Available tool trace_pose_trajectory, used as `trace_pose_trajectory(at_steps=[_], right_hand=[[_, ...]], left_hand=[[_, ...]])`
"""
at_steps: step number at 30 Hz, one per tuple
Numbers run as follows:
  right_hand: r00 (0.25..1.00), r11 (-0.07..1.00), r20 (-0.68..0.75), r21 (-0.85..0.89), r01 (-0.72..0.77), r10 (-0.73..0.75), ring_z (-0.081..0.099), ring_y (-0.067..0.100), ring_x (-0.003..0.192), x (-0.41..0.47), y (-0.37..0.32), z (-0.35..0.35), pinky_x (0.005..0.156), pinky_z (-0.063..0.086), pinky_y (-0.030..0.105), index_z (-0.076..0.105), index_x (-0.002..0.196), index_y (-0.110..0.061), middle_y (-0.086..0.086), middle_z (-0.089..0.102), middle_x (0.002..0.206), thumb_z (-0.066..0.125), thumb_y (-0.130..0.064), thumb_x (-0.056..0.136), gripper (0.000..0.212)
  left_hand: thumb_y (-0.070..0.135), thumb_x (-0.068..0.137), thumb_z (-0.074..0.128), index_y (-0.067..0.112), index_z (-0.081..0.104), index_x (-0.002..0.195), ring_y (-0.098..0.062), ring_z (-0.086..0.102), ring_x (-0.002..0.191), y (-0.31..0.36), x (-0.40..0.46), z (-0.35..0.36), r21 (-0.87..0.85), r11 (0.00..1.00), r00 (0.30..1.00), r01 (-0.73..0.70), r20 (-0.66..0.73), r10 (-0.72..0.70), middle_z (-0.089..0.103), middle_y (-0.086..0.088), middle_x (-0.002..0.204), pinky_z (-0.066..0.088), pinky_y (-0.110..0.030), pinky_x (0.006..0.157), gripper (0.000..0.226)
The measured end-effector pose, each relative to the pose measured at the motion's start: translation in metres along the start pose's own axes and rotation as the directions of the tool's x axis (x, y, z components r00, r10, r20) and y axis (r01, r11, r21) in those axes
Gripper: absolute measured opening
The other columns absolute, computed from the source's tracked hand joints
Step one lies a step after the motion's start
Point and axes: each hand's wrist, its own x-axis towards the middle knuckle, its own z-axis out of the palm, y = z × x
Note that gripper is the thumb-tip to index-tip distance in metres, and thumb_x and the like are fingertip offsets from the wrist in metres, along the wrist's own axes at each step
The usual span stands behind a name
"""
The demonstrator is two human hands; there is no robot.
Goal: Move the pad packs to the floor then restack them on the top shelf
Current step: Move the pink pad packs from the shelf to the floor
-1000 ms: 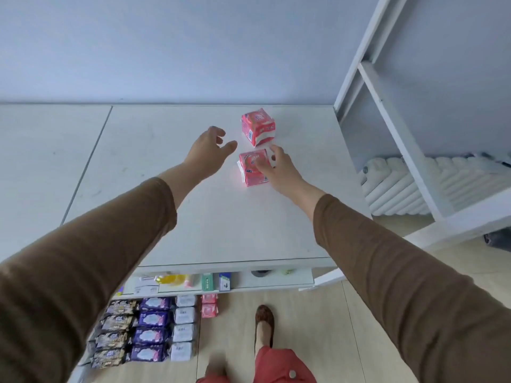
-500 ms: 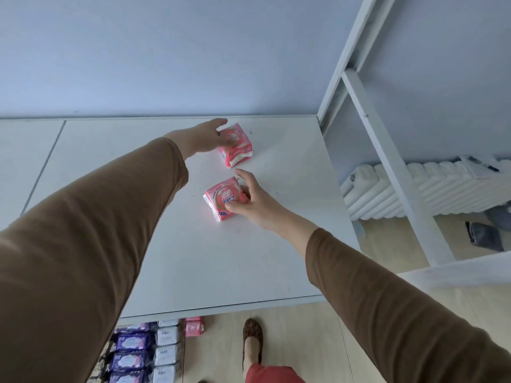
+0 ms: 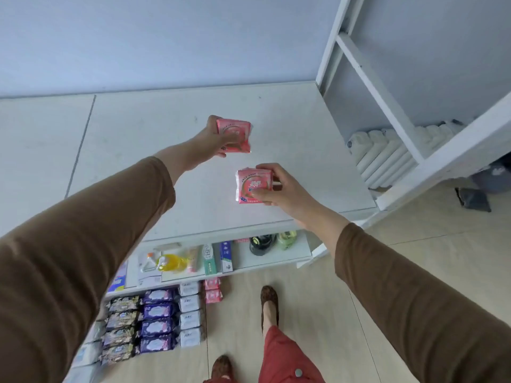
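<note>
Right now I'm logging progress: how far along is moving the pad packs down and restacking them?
Done: rows of packs on the floor. In hand: the left hand and right hand each grip a pink pack above the top shelf. Left: setting these down, then restacking everything.

Two packs held over the top shelf

The left hand's pack [image 3: 234,135] lies at eleven o'clock from the right hand's pack [image 3: 253,186]; rows of packs on the floor [image 3: 154,322] at seven o'clock.

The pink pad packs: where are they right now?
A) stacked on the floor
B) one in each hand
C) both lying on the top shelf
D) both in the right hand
B: the left hand grips one pink pack and the right hand grips the other pack, both above the top shelf.
</note>
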Motion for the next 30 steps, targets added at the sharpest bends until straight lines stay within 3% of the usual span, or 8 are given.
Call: trace_pose_trajectory(at_steps=[6,9,11,14,19,24,27,30], right_hand=[[0.997,0.984,-0.006,0.160,-0.072,0.074,0.066,0.035,0.112,-0.091,0.019,0.046,0.093,0.058,0.041,0.061,0.123,-0.029,0.012,0.064,0.125,0.074,-0.022,0.087,0.038],[0.996,0.987,0.006,0.137,-0.084,0.084,0.068,0.032,0.111,-0.129,0.033,0.063,0.097,0.055,0.051,0.064,0.119,-0.036,0.007,0.067,0.121,0.080,-0.035,0.078,0.044],[0.995,0.987,0.028,0.124,-0.099,0.097,0.069,0.023,0.108,-0.149,0.051,0.071,0.090,0.059,0.043,0.064,0.121,-0.038,0.001,0.069,0.117,0.083,-0.038,0.073,0.052],[0.988,0.979,0.061,0.137,-0.151,0.144,0.070,0.014,0.107,-0.173,0.088,0.081,0.087,0.058,0.033,0.058,0.128,-0.036,-0.006,0.072,0.115,0.089,-0.041,0.065,0.070],[0.970,0.967,0.043,0.072,-0.243,0.240,0.069,0.018,0.109,-0.208,0.175,0.098,0.092,0.058,0.043,0.057,0.125,-0.025,0.000,0.070,0.117,0.090,-0.041,0.060,0.075],[0.958,0.958,0.006,0.004,-0.286,0.286,0.065,0.012,0.096,-0.229,0.272,0.123,0.072,0.054,0.023,0.058,0.108,-0.025,-0.004,0.066,0.104,0.085,-0.026,0.062,0.054],[0.950,0.948,-0.005,-0.059,-0.313,0.313,0.064,0.021,0.108,-0.230,0.335,0.139,0.086,0.050,0.025,0.058,0.110,-0.026,-0.001,0.065,0.109,0.088,-0.015,0.069,0.051],[0.946,0.940,-0.021,-0.112,-0.323,0.322,0.062,0.021,0.113,-0.222,0.402,0.159,0.097,0.049,0.035,0.059,0.113,-0.028,-0.001,0.066,0.113,0.088,-0.017,0.072,0.052]], left_hand=[[0.049,0.084,0.054,0.013,0.034,0.139,-0.021,0.062,0.110,-0.028,-0.124,0.010,-0.165,0.985,0.999,0.039,0.020,-0.036,0.059,-0.013,0.128,0.050,-0.042,0.096,0.069],[0.047,0.086,0.048,0.009,0.036,0.139,-0.018,0.063,0.102,-0.049,-0.178,0.018,-0.249,0.967,0.998,0.061,0.015,-0.059,0.060,-0.017,0.127,0.050,-0.043,0.098,0.066],[0.044,0.087,0.050,0.010,0.038,0.137,-0.019,0.064,0.103,-0.066,-0.212,0.026,-0.272,0.959,0.997,0.081,0.015,-0.080,0.059,-0.019,0.127,0.052,-0.043,0.097,0.062],[0.034,0.092,0.060,0.016,0.041,0.131,-0.014,0.068,0.100,-0.098,-0.258,0.044,-0.297,0.949,0.994,0.106,0.019,-0.105,0.058,-0.012,0.123,0.056,-0.031,0.086,0.047],[0.017,0.092,0.067,0.013,0.043,0.136,-0.025,0.064,0.104,-0.179,-0.315,0.089,-0.170,0.953,0.965,0.250,-0.036,-0.259,0.058,-0.015,0.125,0.054,-0.041,0.096,0.050],[0.007,0.086,0.073,0.007,0.050,0.123,-0.014,0.058,0.085,-0.280,-0.340,0.132,-0.120,0.911,0.909,0.395,-0.094,-0.407,0.061,-0.010,0.107,0.050,-0.015,0.069,0.043],[0.014,0.081,0.078,0.014,0.053,0.120,-0.018,0.057,0.087,-0.350,-0.339,0.156,-0.049,0.885,0.880,0.463,-0.091,-0.466,0.065,-0.009,0.106,0.049,-0.031,0.074,0.046],[0.017,0.075,0.083,0.017,0.055,0.117,-0.018,0.056,0.081,-0.424,-0.327,0.180,0.034,0.870,0.867,0.491,-0.116,-0.485,0.066,-0.006,0.105,0.047,-0.032,0.068,0.051]])
